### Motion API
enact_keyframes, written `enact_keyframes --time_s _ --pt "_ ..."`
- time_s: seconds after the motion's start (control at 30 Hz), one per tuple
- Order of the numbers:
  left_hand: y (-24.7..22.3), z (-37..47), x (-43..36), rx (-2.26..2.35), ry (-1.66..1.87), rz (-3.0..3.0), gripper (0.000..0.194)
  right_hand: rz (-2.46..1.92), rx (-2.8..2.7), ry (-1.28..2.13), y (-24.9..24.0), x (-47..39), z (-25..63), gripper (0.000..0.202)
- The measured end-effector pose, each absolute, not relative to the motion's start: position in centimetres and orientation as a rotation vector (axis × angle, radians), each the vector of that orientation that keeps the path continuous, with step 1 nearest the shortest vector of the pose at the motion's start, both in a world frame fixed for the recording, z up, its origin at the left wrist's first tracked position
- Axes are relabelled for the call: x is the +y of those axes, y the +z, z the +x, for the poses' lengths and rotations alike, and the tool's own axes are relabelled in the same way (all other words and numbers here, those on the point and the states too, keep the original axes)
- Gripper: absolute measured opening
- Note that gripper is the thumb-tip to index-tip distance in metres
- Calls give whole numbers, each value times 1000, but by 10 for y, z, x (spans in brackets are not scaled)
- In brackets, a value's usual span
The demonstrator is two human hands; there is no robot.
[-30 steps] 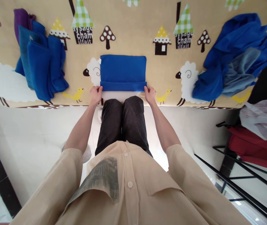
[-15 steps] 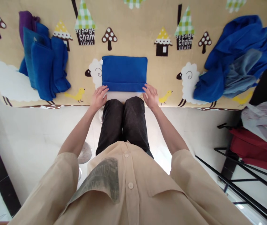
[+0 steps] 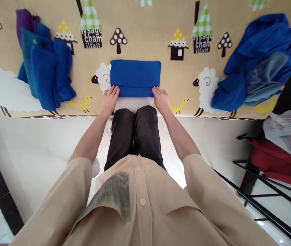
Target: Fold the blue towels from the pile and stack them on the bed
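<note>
A blue cloth (image 3: 135, 76) lies flat in the middle of the patterned bed cover, with a narrow folded strip along its near edge. My left hand (image 3: 111, 97) is at its near left corner, fingers pressed together on the strip's end. At the near right corner, my right hand (image 3: 160, 97) rests its closed fingers on the other end of the strip. The thumbs are mostly hidden. A small white tag shows at the cloth's far left corner.
Folded blue and purple cloths (image 3: 44, 65) lie at the left. A loose heap of blue cloth (image 3: 260, 65) is at the right. Beyond the cover's near edge, a black metal rack (image 3: 258, 196) stands at the lower right, near a red item (image 3: 280, 164) and a white plastic bag (image 3: 286, 128).
Both hands have moved forward and slightly inward onto the cloth's near corners, and their fingers have drawn together. The near edge of the cloth has shifted slightly away from me.
</note>
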State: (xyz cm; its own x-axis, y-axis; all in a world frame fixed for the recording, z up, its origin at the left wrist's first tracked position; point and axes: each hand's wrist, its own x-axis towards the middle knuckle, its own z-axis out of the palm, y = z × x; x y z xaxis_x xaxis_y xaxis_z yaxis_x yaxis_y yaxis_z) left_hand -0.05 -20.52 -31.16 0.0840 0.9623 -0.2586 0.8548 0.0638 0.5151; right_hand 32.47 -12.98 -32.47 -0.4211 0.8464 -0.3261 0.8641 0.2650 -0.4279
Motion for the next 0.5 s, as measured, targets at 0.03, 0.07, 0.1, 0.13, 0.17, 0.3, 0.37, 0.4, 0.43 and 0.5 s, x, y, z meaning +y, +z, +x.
enact_keyframes --time_s 0.03,0.07,0.1,0.13,0.17,0.3,0.37,0.4,0.43,0.5 --pt "-311 -2 -202 1794 256 1794 60 1669 2473 -878 -325 -127 325 55" --pt "-310 -3 -200 1797 264 1777 58 1665 2473 -880 -325 -125 326 54" --pt "-309 -4 -199 1797 270 1764 56 1659 2471 -878 -324 -124 327 53" --pt "-307 -6 -199 1792 269 1759 54 1650 2468 -870 -323 -124 327 53" --pt "-305 -7 -200 1784 264 1763 53 1638 2465 -858 -321 -125 328 53" --pt "-297 -10 -212 1762 234 1807 55 1588 2462 -810 -308 -137 330 57" --pt "-294 -11 -222 1755 220 1819 56 1573 2469 -796 -302 -147 333 57" --pt "-292 -11 -227 1746 211 1826 56 1565 2472 -795 -299 -152 334 57" --pt "-291 -11 -233 1736 202 1830 56 1557 2476 -800 -297 -156 336 57" --pt "-289 -12 -241 1721 198 1826 55 1556 2478 -829 -295 -164 340 57"
